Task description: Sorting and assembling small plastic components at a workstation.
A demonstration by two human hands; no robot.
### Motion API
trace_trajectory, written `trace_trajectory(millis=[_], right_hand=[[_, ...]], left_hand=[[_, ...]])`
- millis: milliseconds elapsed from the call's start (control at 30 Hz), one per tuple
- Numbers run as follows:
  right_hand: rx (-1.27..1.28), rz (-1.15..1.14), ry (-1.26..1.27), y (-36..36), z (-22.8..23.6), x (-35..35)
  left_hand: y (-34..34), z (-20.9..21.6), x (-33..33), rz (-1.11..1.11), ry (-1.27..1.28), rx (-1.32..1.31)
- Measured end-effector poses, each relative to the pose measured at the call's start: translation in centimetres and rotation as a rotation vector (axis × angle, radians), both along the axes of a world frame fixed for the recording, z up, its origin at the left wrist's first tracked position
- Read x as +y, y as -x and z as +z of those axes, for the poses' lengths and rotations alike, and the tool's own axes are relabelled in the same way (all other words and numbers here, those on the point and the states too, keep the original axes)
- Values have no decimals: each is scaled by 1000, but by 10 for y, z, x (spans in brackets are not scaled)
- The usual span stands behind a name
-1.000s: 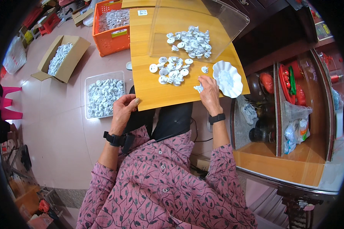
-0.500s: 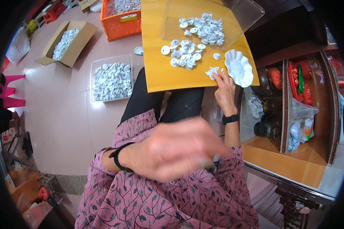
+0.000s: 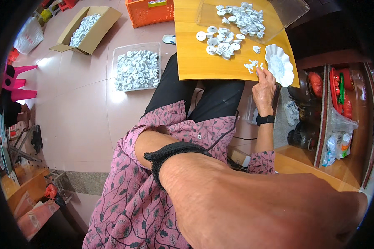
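Fingers point(image 3: 262, 75) of the right hand point(image 3: 264, 90) close together (any hold unclear), at the right edge of small white pieces point(image 3: 250, 65)

The counter point(image 3: 191, 62) is showing yellow-orange, while the round parts point(image 3: 224, 43), tiny pieces point(image 3: 251, 65) and wavy dish point(image 3: 286, 81) are all showing white. The shirt point(image 3: 129, 207) is carrying dark leafy vines over dusty pink; the trousers point(image 3: 166, 93) are showing black. Far off, a crate point(image 3: 151, 15) is showing orange; at far left, a stool point(image 3: 16, 83) is showing hot pink.
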State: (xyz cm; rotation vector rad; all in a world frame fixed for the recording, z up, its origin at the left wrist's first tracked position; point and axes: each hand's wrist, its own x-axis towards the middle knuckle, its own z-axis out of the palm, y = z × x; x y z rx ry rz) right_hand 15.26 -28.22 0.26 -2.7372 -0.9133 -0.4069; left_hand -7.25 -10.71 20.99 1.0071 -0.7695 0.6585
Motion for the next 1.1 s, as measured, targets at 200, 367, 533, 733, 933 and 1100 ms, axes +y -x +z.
trace_trajectory(millis=[200,367,533,733,933,1100], right_hand=[[-28,13,50,10,5,0],[-52,10,-61,-3,-3,-20],[-70,-54,-112,15,8,-31],[-44,-17,-94,16,5,-20],[-28,-13,-116,18,8,-11],[-16,-12,-173,21,10,-11]], left_hand=[[-7,-1,15,-67,-16,6],[-16,6,-3,-124,-38,-2],[-2,-7,75,-180,-52,-18],[24,9,117,188,-235,261],[20,12,133,305,-265,274],[5,20,154,421,-293,265]])
